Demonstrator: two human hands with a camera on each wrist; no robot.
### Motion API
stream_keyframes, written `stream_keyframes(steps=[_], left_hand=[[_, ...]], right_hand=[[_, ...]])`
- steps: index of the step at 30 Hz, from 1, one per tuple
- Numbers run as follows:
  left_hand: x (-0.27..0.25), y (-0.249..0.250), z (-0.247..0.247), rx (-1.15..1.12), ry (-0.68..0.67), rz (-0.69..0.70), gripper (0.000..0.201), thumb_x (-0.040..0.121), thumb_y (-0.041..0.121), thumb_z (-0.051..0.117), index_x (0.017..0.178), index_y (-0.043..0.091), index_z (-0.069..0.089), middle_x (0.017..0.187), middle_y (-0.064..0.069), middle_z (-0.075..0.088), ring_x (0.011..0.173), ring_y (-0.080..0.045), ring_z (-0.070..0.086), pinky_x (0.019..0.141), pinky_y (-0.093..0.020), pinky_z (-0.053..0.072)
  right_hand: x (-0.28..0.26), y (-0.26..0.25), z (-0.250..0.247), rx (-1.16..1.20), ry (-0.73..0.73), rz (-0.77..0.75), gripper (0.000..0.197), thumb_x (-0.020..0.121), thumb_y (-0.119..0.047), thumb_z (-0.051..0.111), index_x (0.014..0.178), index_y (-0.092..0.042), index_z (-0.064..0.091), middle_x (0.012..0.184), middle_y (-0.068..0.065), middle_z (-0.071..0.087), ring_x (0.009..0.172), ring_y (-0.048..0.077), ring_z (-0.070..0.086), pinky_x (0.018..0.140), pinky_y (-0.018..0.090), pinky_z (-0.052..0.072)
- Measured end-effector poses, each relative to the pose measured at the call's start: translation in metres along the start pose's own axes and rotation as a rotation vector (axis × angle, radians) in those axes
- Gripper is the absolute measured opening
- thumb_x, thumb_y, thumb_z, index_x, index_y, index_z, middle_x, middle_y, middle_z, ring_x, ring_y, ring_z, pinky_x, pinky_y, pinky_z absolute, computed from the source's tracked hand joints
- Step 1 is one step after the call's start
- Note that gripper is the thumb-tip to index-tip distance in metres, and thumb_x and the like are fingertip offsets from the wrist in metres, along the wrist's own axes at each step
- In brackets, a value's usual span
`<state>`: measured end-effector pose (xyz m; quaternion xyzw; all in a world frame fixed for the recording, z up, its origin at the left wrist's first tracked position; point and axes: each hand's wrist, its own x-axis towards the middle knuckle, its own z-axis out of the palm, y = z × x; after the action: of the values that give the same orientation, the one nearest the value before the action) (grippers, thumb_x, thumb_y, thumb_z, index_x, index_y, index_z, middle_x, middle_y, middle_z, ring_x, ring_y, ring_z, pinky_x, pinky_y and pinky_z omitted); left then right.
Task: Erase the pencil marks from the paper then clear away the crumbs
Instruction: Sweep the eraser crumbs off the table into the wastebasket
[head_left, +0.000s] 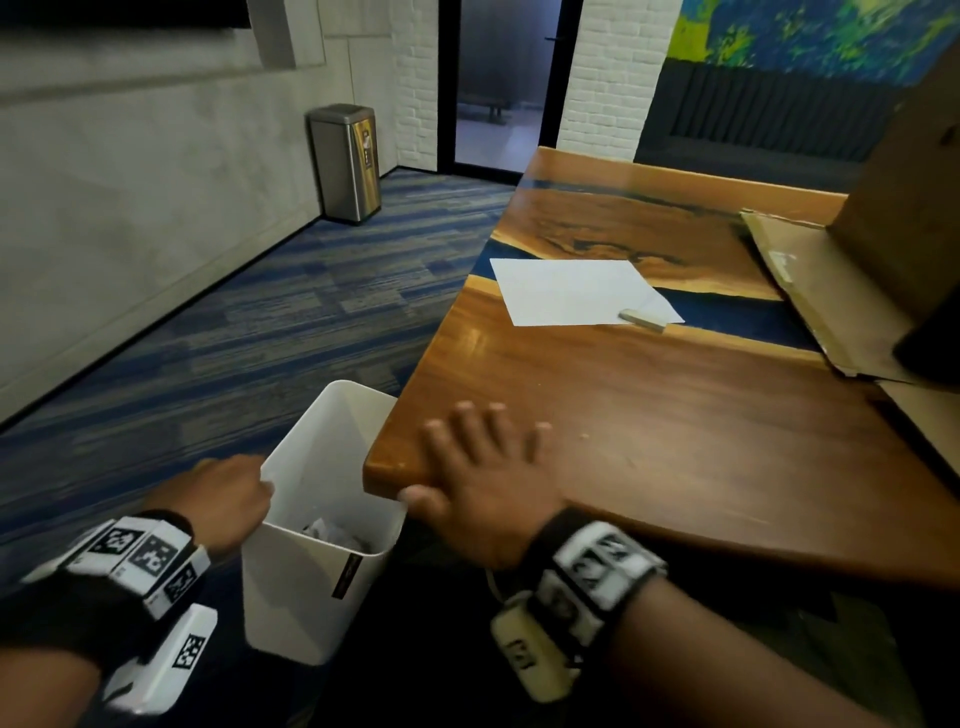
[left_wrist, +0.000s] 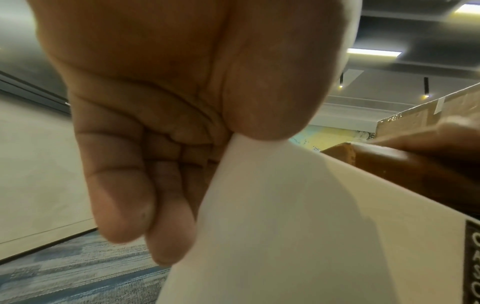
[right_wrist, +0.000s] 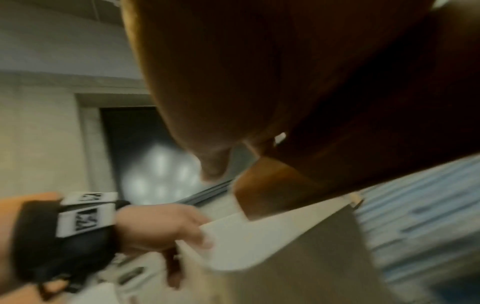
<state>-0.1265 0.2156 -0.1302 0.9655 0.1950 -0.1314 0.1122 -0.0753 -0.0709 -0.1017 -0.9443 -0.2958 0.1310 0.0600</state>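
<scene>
White eraser (head_left: 642, 319) lies flat on paper (head_left: 576, 291) — long axis left-right; left hand (head_left: 228, 501) grips bin (head_left: 311, 571), right hand (head_left: 488, 478) flat on table (head_left: 675, 415).

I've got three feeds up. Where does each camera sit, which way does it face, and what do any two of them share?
Head: worn on the head, looking forward and down at the table, paper, eraser; both hands show.
Left wrist: looks along the left hand pinching the white bin rim.
Right wrist: blurred, under the right hand at the table edge.
Shared: all three show the bin and the left hand.
</scene>
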Motion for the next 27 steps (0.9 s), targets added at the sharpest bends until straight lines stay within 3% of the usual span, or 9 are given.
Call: stream_keyframes(steps=[3, 6, 10, 13, 16, 20, 22, 25, 27], left_hand=[[-0.007, -0.003, -0.006, 0.0, 0.003, -0.003, 0.023, 0.098, 0.032, 0.041, 0.103, 0.028, 0.062, 0.1, 0.001, 0.068, 0.084, -0.018, 0.064, 0.079, -0.038, 0.053], [-0.007, -0.008, -0.009, 0.024, -0.01, -0.01, 0.024, 0.099, 0.032, 0.04, 0.104, 0.027, 0.062, 0.106, 0.0, 0.068, 0.086, -0.019, 0.064, 0.08, -0.037, 0.053], [-0.003, -0.015, -0.002, 0.023, -0.018, -0.012, 0.027, 0.098, 0.027, 0.039, 0.112, 0.026, 0.062, 0.119, -0.004, 0.066, 0.1, -0.024, 0.062, 0.086, -0.037, 0.05], [-0.001, -0.021, 0.006, 0.005, -0.037, -0.023, 0.033, 0.096, 0.031, 0.038, 0.119, 0.026, 0.062, 0.124, -0.003, 0.065, 0.106, -0.026, 0.062, 0.09, -0.039, 0.049], [0.004, -0.025, 0.01, 0.014, -0.034, -0.027, 0.039, 0.09, 0.038, 0.035, 0.117, 0.028, 0.062, 0.122, -0.003, 0.066, 0.103, -0.026, 0.063, 0.089, -0.042, 0.051], [0.005, -0.015, 0.009, -0.006, -0.034, -0.037, 0.04, 0.09, 0.036, 0.037, 0.12, 0.029, 0.062, 0.121, -0.002, 0.066, 0.1, -0.023, 0.064, 0.088, -0.04, 0.052], [0.003, -0.01, 0.009, -0.024, -0.035, -0.035, 0.037, 0.092, 0.031, 0.039, 0.121, 0.028, 0.062, 0.122, -0.002, 0.066, 0.101, -0.023, 0.063, 0.088, -0.039, 0.052], [-0.002, -0.01, 0.004, -0.026, -0.023, -0.045, 0.034, 0.093, 0.029, 0.039, 0.117, 0.028, 0.063, 0.119, -0.002, 0.066, 0.101, -0.023, 0.062, 0.088, -0.039, 0.051], [-0.007, -0.011, 0.001, -0.036, -0.021, -0.055, 0.031, 0.094, 0.028, 0.04, 0.115, 0.027, 0.063, 0.12, -0.003, 0.065, 0.104, -0.025, 0.061, 0.089, -0.04, 0.05]], right_hand=[[0.006, -0.057, -0.02, 0.34, -0.135, -0.312, 0.074, 0.092, -0.07, 0.038, 0.154, -0.045, 0.007, 0.165, -0.003, 0.021, 0.153, 0.023, 0.013, 0.12, 0.059, 0.002], [-0.008, -0.05, -0.065, 0.573, -0.133, -0.301, 0.077, 0.094, -0.059, 0.05, 0.156, -0.042, 0.008, 0.16, -0.006, 0.033, 0.142, 0.018, 0.039, 0.118, 0.036, 0.027], [-0.004, 0.066, -0.125, -0.011, -0.074, 0.096, 0.073, 0.097, -0.062, 0.037, 0.158, -0.028, 0.015, 0.163, 0.002, 0.025, 0.146, 0.023, 0.03, 0.116, 0.037, 0.024], [0.001, 0.148, -0.121, -0.26, -0.235, 0.388, 0.066, 0.096, -0.066, 0.025, 0.144, -0.023, 0.041, 0.146, 0.005, 0.047, 0.121, 0.022, 0.05, 0.112, 0.045, 0.037], [-0.007, 0.15, -0.094, -0.256, -0.338, 0.52, 0.092, 0.081, -0.087, 0.021, 0.151, -0.027, 0.021, 0.159, 0.01, 0.023, 0.139, 0.037, 0.036, 0.115, 0.054, 0.03], [0.011, 0.062, -0.061, -0.208, -0.341, 0.213, 0.115, 0.064, -0.098, 0.01, 0.156, -0.03, -0.005, 0.166, 0.014, -0.009, 0.15, 0.047, -0.001, 0.118, 0.062, 0.011], [0.02, 0.024, -0.058, -0.177, -0.356, -0.056, 0.1, 0.073, -0.093, 0.014, 0.155, -0.039, -0.004, 0.166, 0.006, -0.013, 0.151, 0.042, -0.009, 0.118, 0.065, 0.006], [0.035, 0.002, -0.078, -0.091, -0.355, -0.428, 0.069, 0.092, -0.073, 0.033, 0.152, -0.051, 0.009, 0.167, -0.009, 0.005, 0.152, 0.019, 0.006, 0.12, 0.051, 0.01], [0.066, 0.025, -0.091, -0.039, -0.231, -0.268, 0.067, 0.093, -0.068, 0.038, 0.153, -0.048, 0.015, 0.166, -0.008, 0.013, 0.151, 0.021, 0.016, 0.12, 0.049, 0.018]])
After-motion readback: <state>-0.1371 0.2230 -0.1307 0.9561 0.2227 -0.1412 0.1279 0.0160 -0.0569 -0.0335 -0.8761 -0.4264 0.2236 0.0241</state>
